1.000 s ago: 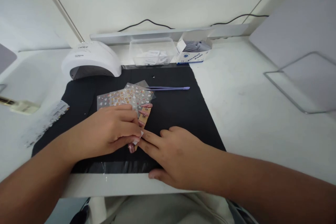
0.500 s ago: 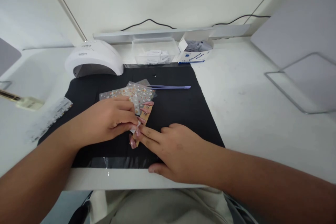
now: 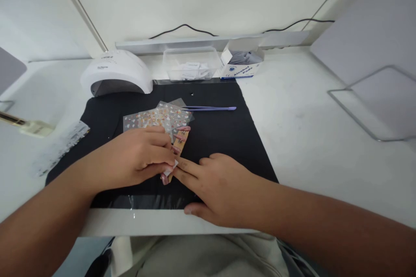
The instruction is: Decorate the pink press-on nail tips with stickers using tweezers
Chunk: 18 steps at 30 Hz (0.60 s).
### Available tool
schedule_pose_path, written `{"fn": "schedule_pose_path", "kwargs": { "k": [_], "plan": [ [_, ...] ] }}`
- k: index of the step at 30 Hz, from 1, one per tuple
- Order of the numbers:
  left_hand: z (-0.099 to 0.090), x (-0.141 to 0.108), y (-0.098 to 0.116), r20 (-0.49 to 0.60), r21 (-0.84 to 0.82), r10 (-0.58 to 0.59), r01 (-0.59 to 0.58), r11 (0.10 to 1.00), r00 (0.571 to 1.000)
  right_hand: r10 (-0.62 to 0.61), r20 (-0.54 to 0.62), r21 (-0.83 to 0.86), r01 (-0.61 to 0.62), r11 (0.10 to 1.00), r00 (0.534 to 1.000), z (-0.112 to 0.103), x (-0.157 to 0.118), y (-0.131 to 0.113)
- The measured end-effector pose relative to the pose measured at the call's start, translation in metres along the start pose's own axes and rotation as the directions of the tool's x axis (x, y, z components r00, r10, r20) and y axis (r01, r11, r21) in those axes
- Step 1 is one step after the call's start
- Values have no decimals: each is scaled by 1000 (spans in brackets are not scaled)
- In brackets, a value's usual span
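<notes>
Pink false nails (image 3: 164, 179) are mounted in a row on a tan wooden strip (image 3: 182, 142) that lies aslant on the black mat (image 3: 224, 134). My left hand (image 3: 143, 156) pinches a small white wipe (image 3: 170, 169) and presses it over a nail near the strip's lower end, which it partly hides. My right hand (image 3: 217, 181) lies with its index and middle fingers stretched out, their tips against the strip's right side, and its thumb spread toward the mat's front edge. Clear sticker sheets (image 3: 143, 119) lie just beyond my left hand.
Purple tweezers (image 3: 214, 108) lie across the sheets' right edge. Along the back stand a white nail lamp (image 3: 120, 67), a clear tray (image 3: 169, 67) with white packets, and an alcohol pad box (image 3: 242, 69). A clear strip pack (image 3: 65, 145) and a brush-like tool (image 3: 32, 127) are at left.
My left hand has shifted slightly right and toward me, bringing the white wipe over a nail lower on the strip. My right hand has stayed nearly still.
</notes>
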<state>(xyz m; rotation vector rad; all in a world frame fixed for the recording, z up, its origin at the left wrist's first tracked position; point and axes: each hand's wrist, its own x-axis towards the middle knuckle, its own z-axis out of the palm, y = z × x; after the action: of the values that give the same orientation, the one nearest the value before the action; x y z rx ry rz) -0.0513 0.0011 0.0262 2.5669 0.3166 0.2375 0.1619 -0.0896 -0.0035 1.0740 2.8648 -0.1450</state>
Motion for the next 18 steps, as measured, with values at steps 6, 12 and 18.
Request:
{"fn": "schedule_pose_path", "kwargs": {
  "k": [6, 12, 18],
  "plan": [
    [0, -1, -8, -32, 110, -26, 30, 994, 999, -9, 4, -2, 9, 1000, 1000, 2, 1, 1],
    [-6, -4, -13, -92, 62, -38, 43, 997, 995, -8, -5, -42, 8, 999, 1000, 2, 0, 1],
    [-15, -9, -3, -115, -73, -22, 14, 997, 993, -19, -12, -22, 19, 1000, 1000, -2, -4, 2]
  ]
}}
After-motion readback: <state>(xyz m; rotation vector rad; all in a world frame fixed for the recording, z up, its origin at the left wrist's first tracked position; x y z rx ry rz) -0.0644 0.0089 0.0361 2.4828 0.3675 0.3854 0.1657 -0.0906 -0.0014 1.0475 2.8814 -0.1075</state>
